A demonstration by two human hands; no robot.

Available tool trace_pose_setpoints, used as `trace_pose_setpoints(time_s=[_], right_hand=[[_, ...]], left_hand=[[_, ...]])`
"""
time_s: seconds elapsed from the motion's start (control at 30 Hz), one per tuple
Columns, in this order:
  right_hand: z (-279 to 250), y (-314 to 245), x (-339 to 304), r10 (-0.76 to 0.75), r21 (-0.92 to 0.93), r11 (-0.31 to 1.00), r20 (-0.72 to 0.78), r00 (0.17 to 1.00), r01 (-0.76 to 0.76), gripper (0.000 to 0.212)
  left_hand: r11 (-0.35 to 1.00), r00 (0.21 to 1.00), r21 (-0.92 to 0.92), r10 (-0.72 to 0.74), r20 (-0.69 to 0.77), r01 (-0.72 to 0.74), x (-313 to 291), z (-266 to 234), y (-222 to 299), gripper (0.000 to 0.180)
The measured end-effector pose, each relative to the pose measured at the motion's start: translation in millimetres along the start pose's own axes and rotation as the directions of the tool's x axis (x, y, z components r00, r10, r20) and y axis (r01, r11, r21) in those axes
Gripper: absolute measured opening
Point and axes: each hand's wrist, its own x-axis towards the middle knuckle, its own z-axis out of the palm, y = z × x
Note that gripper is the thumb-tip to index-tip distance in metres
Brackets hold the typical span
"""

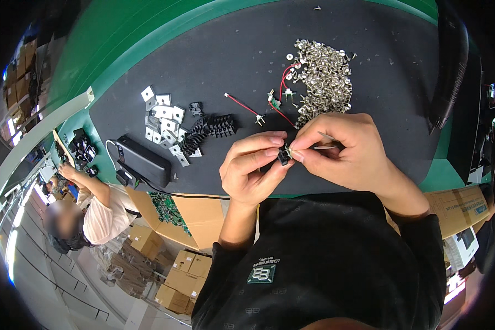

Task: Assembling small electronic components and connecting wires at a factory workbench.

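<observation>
Close to the mat's near edge, my left hand [251, 169] is closed on a small black plastic part [284, 156], held between thumb and fingers. My right hand [349, 151] meets it from the other side, thumb and forefinger pinched at the part's edge. Two slim metal arms, which look like tweezers [328, 147], show within the right hand's grip. Whatever lies between its fingertips is too small to make out. Just beyond the hands are small boards with red wires [274, 100] and a large heap of silver screws [325, 77].
Left on the dark mat [203, 71] lie square metal plates [165, 113], rows of black plastic parts [209, 129] and a black power bank [143, 161] with a cable. A black tube [451, 77] stands at right. Below is a carton of green boards [170, 212]. Another person [102, 214] works at far left.
</observation>
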Motion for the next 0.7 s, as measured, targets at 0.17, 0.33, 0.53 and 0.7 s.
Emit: trace_pose_setpoints(time_s=[0.17, 0.33, 0.53, 0.7], right_hand=[[2.8, 1.9, -0.7, -0.004, 0.001, 1.000, -0.023, 1.000, 0.004, 0.010], [2.9, 1.2, -0.8, 0.053, 0.020, 0.998, -0.022, 0.998, -0.053, 0.010], [4.5, 1.2, -0.4, 0.049, 0.034, 0.998, -0.024, 0.999, -0.048, 0.010], [1.8, 1.3, -0.9, 0.069, 0.052, 0.996, 0.013, 0.997, -0.070, 0.008]], left_hand=[[0.994, 0.991, 0.110, -0.006, 0.132, -0.009, 1.9, -4.6, 3.4, 0.037], [0.985, 0.994, 0.157, 0.062, 0.094, -0.076, 2.0, -2.1, 2.0, 0.034], [0.971, 0.992, 0.226, 0.054, 0.112, -0.079, 1.6, -6.6, 6.7, 0.037], [0.973, 0.989, 0.215, 0.053, 0.141, -0.083, 2.7, -10.3, 5.9, 0.038]])
